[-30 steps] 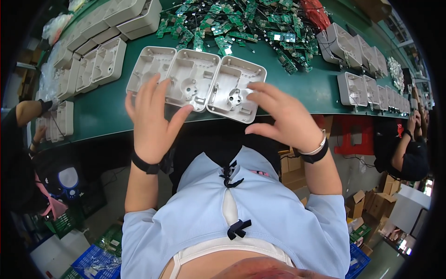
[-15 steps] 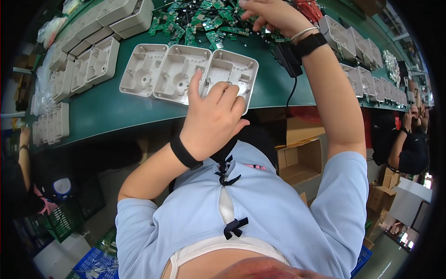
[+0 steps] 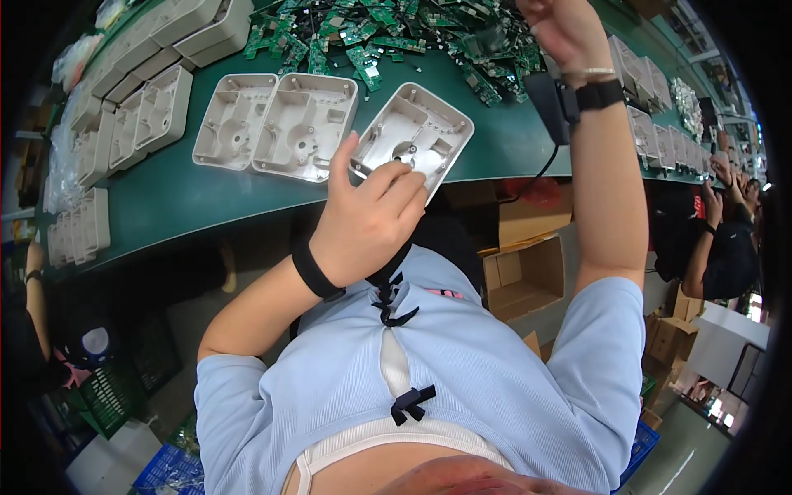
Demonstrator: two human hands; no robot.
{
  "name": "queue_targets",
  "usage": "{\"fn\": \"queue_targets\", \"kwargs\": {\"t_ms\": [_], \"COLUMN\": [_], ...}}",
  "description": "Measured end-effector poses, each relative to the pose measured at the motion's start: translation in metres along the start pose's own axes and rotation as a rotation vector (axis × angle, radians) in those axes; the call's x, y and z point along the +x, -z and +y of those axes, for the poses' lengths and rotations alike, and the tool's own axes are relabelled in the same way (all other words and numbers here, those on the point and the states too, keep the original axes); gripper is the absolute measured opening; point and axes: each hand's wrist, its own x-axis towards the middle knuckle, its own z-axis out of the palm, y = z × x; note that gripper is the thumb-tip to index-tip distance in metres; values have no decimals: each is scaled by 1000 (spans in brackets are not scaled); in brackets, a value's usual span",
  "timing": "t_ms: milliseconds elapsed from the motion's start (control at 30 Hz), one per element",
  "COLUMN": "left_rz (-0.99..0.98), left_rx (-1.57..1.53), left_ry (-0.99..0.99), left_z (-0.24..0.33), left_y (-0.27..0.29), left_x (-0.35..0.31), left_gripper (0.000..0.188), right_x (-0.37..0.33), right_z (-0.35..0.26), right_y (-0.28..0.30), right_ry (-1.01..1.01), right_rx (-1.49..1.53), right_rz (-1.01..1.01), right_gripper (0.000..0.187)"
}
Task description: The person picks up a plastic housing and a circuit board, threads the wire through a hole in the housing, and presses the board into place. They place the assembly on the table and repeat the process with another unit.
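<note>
My left hand (image 3: 371, 216) has its fingers curled over the near edge of a light grey plastic housing (image 3: 422, 124), which sits askew at the table's front edge. One of its fingers points up along the housing's left side. Two more open housings, a middle one (image 3: 304, 115) and a left one (image 3: 231, 124), stand side by side to the left. My right hand (image 3: 571, 37) is raised at the far right beside the heap of green circuit boards (image 3: 363, 33). The picture's upper edge cuts off its fingers, so any hold is hidden.
Stacked grey housings (image 3: 161, 111) line the table's left side, and further rows (image 3: 648, 132) stand at the right. A black device (image 3: 548, 103) with a cable is by my right wrist. Below the green table (image 3: 165, 186) is a cardboard box (image 3: 524, 276). Other people work at both sides.
My left hand has pulled the right-hand housing away from the other two and turned it clockwise. My right hand has moved to the right, partly out of the picture.
</note>
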Motion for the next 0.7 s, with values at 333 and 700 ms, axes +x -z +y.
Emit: {"fn": "queue_targets", "kwargs": {"t_ms": [333,700], "left_rz": [-90,-200], "left_rx": [19,120], "left_ry": [81,310], "left_z": [-4,-9], "left_y": [14,21], "left_x": [-2,12], "left_gripper": [33,90], "right_x": [15,5], "right_z": [3,-44], "right_y": [-67,-53], "right_ry": [53,233], "right_rx": [-293,216], "right_rz": [715,318], "right_gripper": [12,11]}}
